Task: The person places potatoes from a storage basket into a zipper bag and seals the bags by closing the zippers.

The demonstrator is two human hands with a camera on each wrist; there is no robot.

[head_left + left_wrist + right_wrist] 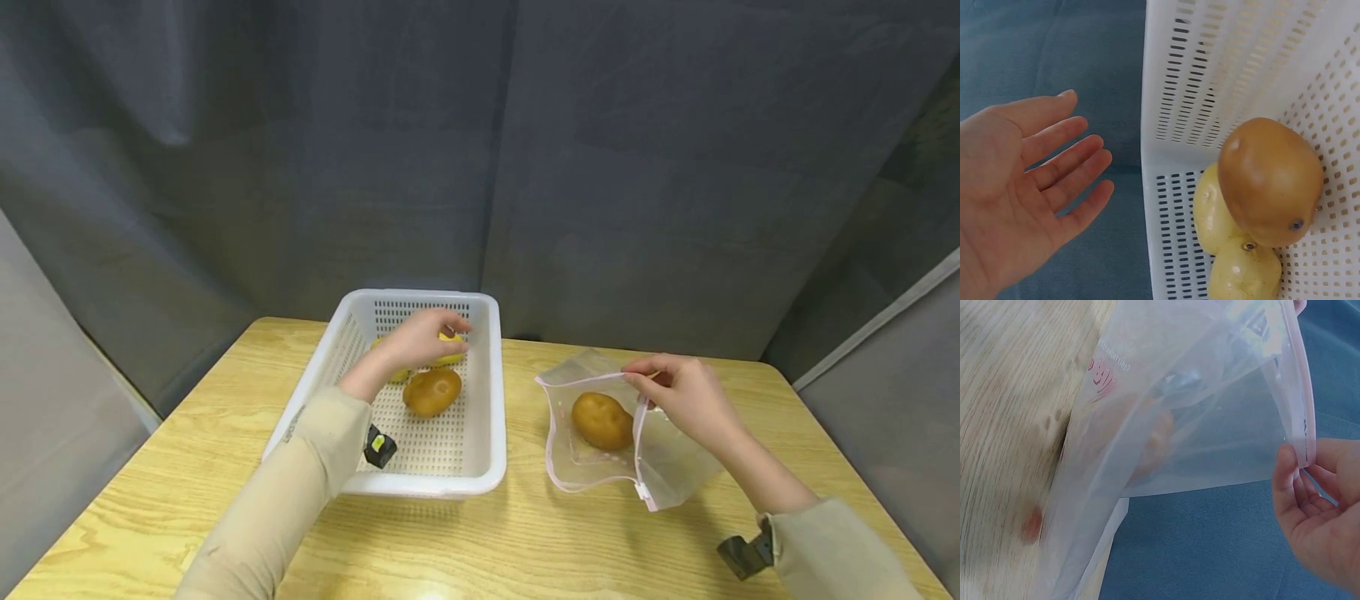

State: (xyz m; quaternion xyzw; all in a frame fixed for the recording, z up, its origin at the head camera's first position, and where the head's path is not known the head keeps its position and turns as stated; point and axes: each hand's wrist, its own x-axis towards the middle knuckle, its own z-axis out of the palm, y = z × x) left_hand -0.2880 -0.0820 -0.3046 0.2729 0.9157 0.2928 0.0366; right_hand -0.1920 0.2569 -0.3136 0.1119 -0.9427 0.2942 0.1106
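My left hand (420, 337) hovers over the white plastic basket (496, 392), its fingers loosely bent and holding nothing; the left wrist view shows its palm and spread fingers. Below it in the basket lies a brown potato (432, 393). Beside that potato are two smaller, pale yellow rounded pieces of produce (1244, 272), partly covered by the hand in the head view. On the right, my right hand (682, 392) pinches the top edge of a clear zip bag (675, 471) between thumb and fingers. The bag's mouth gapes, and another brown potato (602, 421) sits inside.
The basket and bag stand side by side on a wooden table (525, 542), with a strip of tabletop between them. A pale pink zip strip with a slider (643, 491) edges the bag's mouth. Dark grey curtains (637, 167) hang behind the table.
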